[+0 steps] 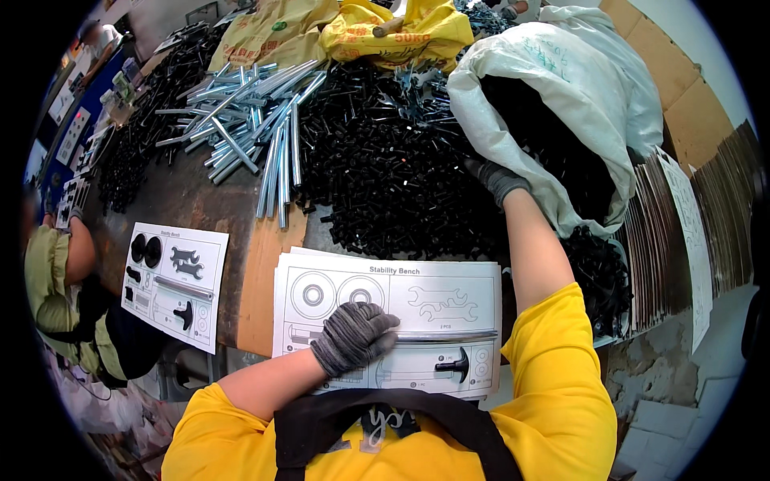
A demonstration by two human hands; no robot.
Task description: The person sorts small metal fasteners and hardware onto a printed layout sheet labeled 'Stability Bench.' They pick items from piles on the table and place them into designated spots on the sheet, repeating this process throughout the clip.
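A stack of printed parts sheets (401,276) lies on the table in front of me. My left hand (355,338), in a grey striped glove, rests over it with fingers curled; anything inside them is hidden. Just right of that hand, a thin metal rod (449,336) lies across the top sheet. Below the rod is a black T-shaped handle (454,365). My right arm stretches forward, and the gloved right hand (499,179) is at the right edge of a heap of black bolts (377,176), beside a white sack (481,104). Its fingertips blend into the dark pile.
Silver metal tubes (241,120) lie heaped at the far left of the bolts. Yellow sacks (401,32) stand behind. Another sheet with parts on it (172,280) lies left, near a co-worker (60,289). Stacked cardboard (658,240) stands at the right.
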